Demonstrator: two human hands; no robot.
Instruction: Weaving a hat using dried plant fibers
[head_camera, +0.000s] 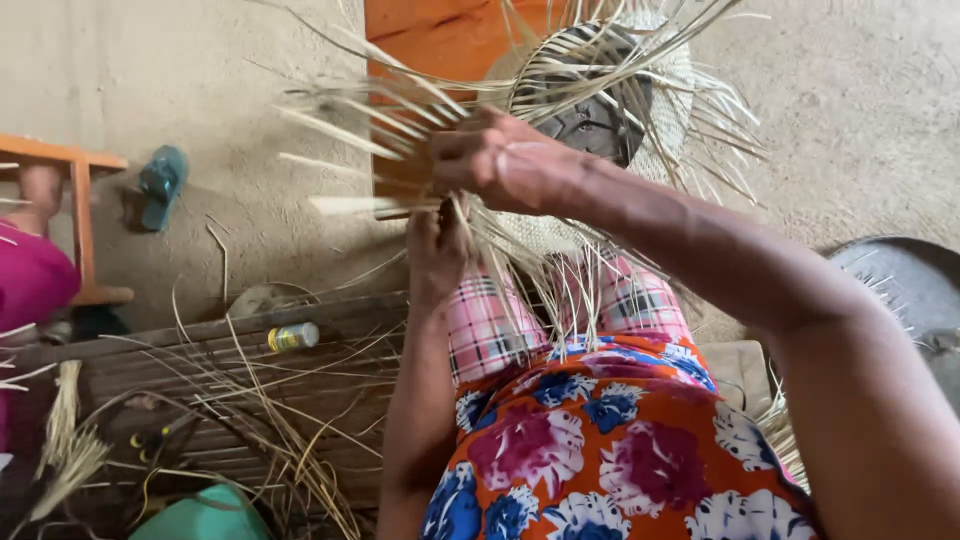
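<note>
A half-woven straw hat (668, 95) rests over a dark rounded form (592, 120) above my knees, with many loose pale straw strands (340, 125) fanning out from it. My right hand (500, 160) reaches across and pinches a bunch of strands at the weave's left edge. Just below it, my left hand (437, 245) grips other strands hanging from the same edge. Both hands touch the straw and are close together. My lap shows pink plaid cloth (490, 325) and a flowered orange garment (600, 440).
An orange wooden board (440, 35) lies on the sandy floor beyond the hat. Left: a teal sandal (160, 185), an orange stool (80, 215), a person in magenta (30, 275). A small yellow bottle (293, 336) sits on dark wooden slats with scattered straw (270, 420). A grey basin (905, 285) is at right.
</note>
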